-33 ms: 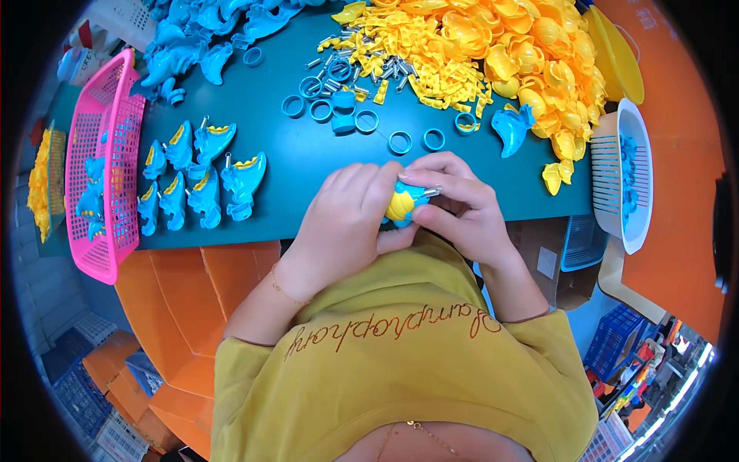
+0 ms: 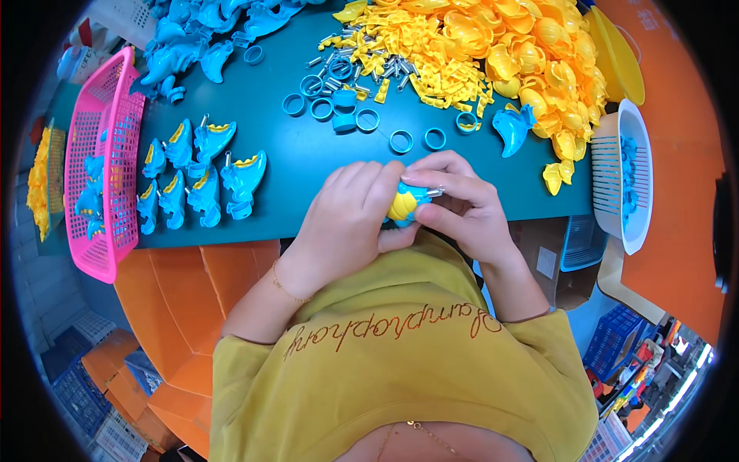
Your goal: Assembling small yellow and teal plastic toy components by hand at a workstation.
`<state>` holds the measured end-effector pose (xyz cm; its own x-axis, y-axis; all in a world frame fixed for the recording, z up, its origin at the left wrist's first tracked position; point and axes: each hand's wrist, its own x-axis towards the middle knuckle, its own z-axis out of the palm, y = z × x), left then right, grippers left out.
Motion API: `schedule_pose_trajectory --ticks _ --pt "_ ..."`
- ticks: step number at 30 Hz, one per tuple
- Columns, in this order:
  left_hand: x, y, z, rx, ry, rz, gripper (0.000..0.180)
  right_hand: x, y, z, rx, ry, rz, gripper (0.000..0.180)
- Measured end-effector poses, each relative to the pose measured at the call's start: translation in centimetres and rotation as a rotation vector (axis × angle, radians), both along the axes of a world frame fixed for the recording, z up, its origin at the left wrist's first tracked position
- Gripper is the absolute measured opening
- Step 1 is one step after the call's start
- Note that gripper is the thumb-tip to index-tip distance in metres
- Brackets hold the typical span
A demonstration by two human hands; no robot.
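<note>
Close to my body, at the table's near edge, I hold a blue and yellow plastic toy piece [image 2: 403,206] between both hands. My left hand [image 2: 348,206] is wrapped round its left side, its fingers closed. My right hand [image 2: 460,202] grips the other side with thumb and fingers. A small metal pin [image 2: 436,192] sticks out beside my right fingertips; whether it is fixed in the piece I cannot tell. My fingers hide much of the piece. To the left, several blue toy parts with yellow scalloped strips [image 2: 245,185] lie in two rows, some with metal pins showing.
Beyond my hands are several loose blue rings [image 2: 367,120], metal pins [image 2: 399,68], small yellow strips [image 2: 446,85] and a heap of yellow shells [image 2: 539,54]. One blue part [image 2: 512,129] lies apart. A pink basket [image 2: 123,154] stands left, a white basket [image 2: 645,185] right, blue parts [image 2: 165,58] far left.
</note>
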<state>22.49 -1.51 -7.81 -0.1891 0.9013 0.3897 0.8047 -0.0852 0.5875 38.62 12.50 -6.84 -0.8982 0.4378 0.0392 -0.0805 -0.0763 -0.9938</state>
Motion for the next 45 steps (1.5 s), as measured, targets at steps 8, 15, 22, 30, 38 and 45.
schedule_pose_trajectory --ticks 8,15,22,30,38,45 --pt "0.4 1.4 0.8 0.010 -0.022 -0.023 0.062 0.5 0.9 -0.7 -0.224 0.062 -0.029 0.030" --pt "0.5 1.1 1.2 -0.046 -0.027 0.015 0.068 0.4 1.8 -0.9 -0.228 0.042 0.026 0.029" --pt "-0.5 -0.6 3.0 -0.175 -0.316 -0.116 0.101 -0.2 2.2 -0.1 -0.531 -0.191 0.043 0.040" --pt "-0.7 -1.1 1.2 -0.144 -0.308 -0.045 0.093 -0.3 1.4 1.8 0.195 -0.339 -0.042 0.044" --pt "-1.1 -1.0 0.7 -0.066 -0.230 -0.088 0.092 -0.2 1.7 2.9 0.749 -0.066 0.215 0.072" --pt "-0.9 -1.2 0.0 -0.086 -0.278 -0.064 0.095 -1.4 1.3 4.1 0.788 -0.229 0.262 0.073"
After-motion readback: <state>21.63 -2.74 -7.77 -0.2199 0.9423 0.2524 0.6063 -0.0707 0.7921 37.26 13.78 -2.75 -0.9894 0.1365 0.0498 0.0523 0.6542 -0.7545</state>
